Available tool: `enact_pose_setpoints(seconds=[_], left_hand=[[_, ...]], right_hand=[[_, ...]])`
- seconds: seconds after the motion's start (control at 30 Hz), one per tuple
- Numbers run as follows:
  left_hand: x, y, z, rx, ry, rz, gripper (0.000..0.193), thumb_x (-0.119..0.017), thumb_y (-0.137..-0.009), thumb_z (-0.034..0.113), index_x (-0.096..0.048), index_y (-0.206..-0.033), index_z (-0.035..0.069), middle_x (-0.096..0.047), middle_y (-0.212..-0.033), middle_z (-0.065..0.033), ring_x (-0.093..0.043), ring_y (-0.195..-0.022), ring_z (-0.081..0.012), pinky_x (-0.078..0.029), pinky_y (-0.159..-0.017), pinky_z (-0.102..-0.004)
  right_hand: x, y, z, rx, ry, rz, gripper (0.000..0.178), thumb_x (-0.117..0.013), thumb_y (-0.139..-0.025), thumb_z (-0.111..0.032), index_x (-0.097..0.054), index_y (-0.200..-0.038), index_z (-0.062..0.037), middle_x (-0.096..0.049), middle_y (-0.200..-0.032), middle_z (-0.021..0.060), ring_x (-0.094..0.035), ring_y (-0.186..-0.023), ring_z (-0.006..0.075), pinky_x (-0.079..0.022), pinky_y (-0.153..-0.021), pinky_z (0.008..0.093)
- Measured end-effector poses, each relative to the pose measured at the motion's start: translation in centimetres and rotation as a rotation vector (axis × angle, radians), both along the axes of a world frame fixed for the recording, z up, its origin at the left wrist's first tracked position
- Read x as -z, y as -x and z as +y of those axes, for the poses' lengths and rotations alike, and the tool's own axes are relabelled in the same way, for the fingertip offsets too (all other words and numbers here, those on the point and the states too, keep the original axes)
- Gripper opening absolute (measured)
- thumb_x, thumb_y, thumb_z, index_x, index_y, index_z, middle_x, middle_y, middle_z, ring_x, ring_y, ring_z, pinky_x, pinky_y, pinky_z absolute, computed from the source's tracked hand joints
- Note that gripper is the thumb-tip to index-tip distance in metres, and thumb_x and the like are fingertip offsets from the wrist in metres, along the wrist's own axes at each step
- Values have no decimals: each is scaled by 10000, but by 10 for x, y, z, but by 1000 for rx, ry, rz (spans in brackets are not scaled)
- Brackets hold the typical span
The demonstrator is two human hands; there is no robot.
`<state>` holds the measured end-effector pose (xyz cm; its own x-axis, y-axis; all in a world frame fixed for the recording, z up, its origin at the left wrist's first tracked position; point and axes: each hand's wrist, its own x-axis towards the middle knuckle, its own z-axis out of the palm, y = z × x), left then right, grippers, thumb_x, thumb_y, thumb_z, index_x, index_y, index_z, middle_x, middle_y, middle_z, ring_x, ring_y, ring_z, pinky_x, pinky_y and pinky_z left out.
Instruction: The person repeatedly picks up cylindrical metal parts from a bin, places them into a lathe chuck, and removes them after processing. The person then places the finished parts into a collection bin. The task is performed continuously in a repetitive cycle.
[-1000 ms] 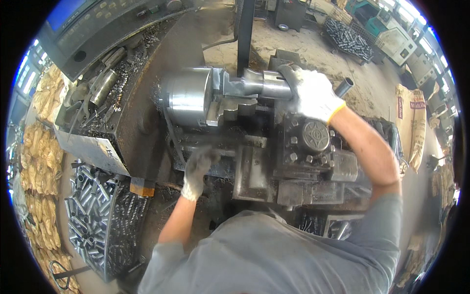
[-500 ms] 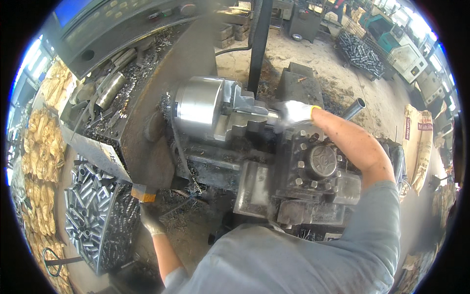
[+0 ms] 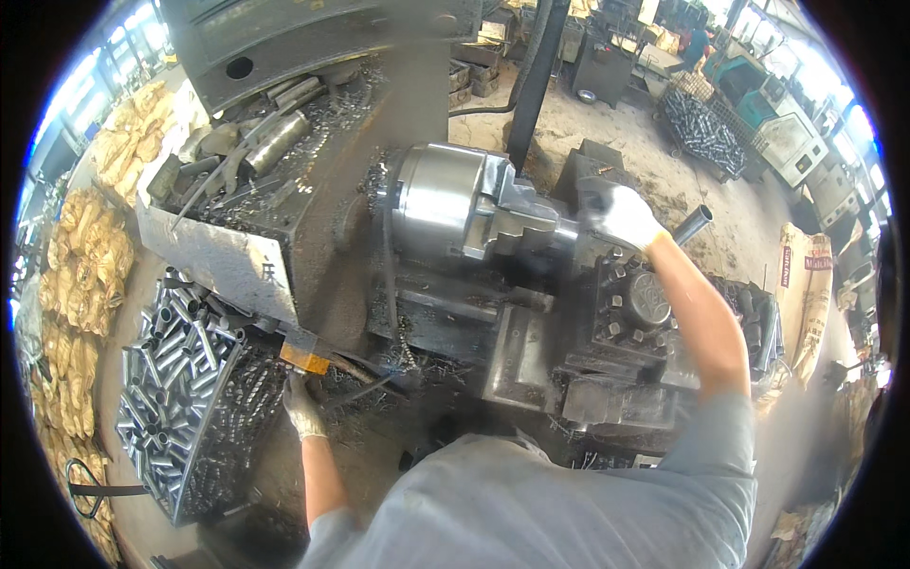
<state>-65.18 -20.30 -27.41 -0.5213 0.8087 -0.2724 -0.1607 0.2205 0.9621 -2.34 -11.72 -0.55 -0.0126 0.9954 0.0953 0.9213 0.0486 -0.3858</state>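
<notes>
My right hand (image 3: 621, 216), in a white glove with dark fingertips, is at the right end of the lathe chuck (image 3: 436, 201). Its fingers are curled beside the short shiny bar (image 3: 567, 229) that sticks out of the stepped chuck jaws (image 3: 517, 223); what they hold is hidden. Just below that hand stands the bolted tool post (image 3: 635, 303). My left hand (image 3: 303, 408), gloved too, reaches up under the orange-ended block (image 3: 304, 358) at the lathe's lower front corner. Its fingers look bunched, but the block and shadow hide what is in them.
A bin (image 3: 204, 431) heaped with short metal tubes stands at the left, beside stacked brown sacks (image 3: 85, 247). Loose parts lie on the headstock top (image 3: 256, 204). A larger tube (image 3: 693, 224) slants up behind my right forearm. Another heap of tubes (image 3: 701, 133) and a person (image 3: 697, 47) are far right.
The view has shifted, so the lathe appears farther right. My right hand stays by the bar end, its back now showing more clearly. My left hand remains below the orange-ended block.
</notes>
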Motion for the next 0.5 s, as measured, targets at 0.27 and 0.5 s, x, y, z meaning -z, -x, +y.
enact_pose_setpoints(seconds=[0.27, 0.5], left_hand=[[-190, -98, 42, 45, -1116, 1136, 394, -660, -890, -84, -562, -1267, -148, -676, -1174, -276, -694, -1040, -424, -583, -944, -540], [-355, -250, 228, 371, -710, 1392, 754, -650, -977, 184, -337, -1647, 37, -708, -1128, -330, -739, -978, -476, -599, -901, -565]], right_hand=[[-2, 137, -222, -45, -144, 480, 323, -814, -844, -81, -770, -1152, 5, -793, -1093, 179, -788, -1003, 281, -622, -894, 391], [71, 149, -257, 21, 11, 658, 315, -798, -889, -80, -775, -1201, -37, -806, -1021, 134, -793, -897, 218, -624, -831, 339]])
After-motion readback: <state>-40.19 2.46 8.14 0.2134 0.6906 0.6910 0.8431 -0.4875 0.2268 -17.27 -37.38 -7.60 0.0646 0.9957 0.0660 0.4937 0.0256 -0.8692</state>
